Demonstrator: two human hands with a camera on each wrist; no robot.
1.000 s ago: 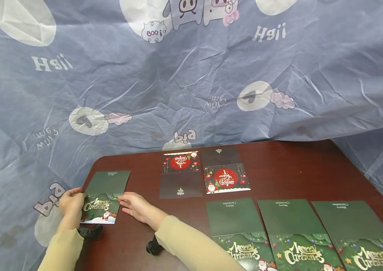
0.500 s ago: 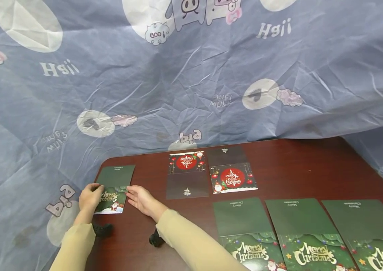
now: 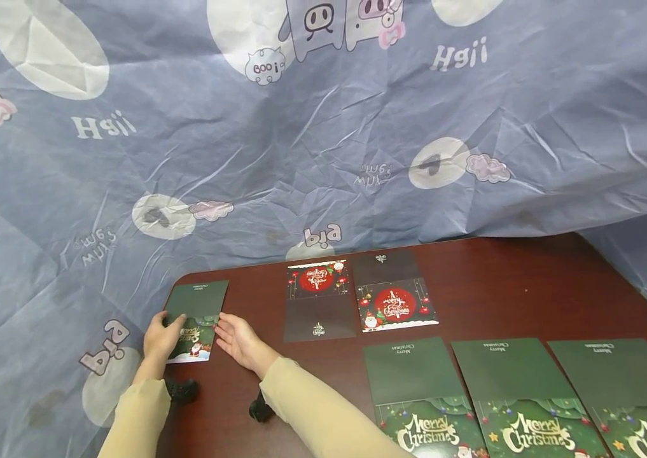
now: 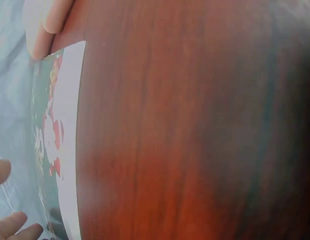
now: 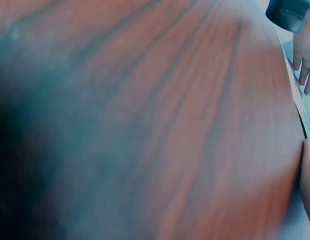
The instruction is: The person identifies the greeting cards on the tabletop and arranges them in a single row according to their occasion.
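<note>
A green Christmas greeting card (image 3: 200, 305) lies unfolded at the table's left side, its plain half away from me and its Merry Christmas half near. My left hand (image 3: 161, 337) rests at the card's left edge, thumb over the printed half. In the left wrist view, the thumb and fingers (image 4: 17, 227) of that hand are apart beside the card. My right hand (image 3: 238, 340) touches the card's right edge near the fold with its fingertips, the other fingers loosely bent. The right wrist view shows mostly tabletop, with the left hand (image 5: 306, 65) at its right side.
Two dark Christmas cards, one (image 3: 319, 312) beside the other (image 3: 394, 289), lie unfolded at mid-table. Three green cards, the left (image 3: 409, 375), middle (image 3: 503, 372) and right one (image 3: 615, 372), lie in a row at the front right. A blue patterned cloth (image 3: 300, 140) hangs behind the table.
Both hands have shifted the green card slightly away toward the table's back left corner. Over the last half second the card stays nearly still, while the left hand's thumb moves further over it.
</note>
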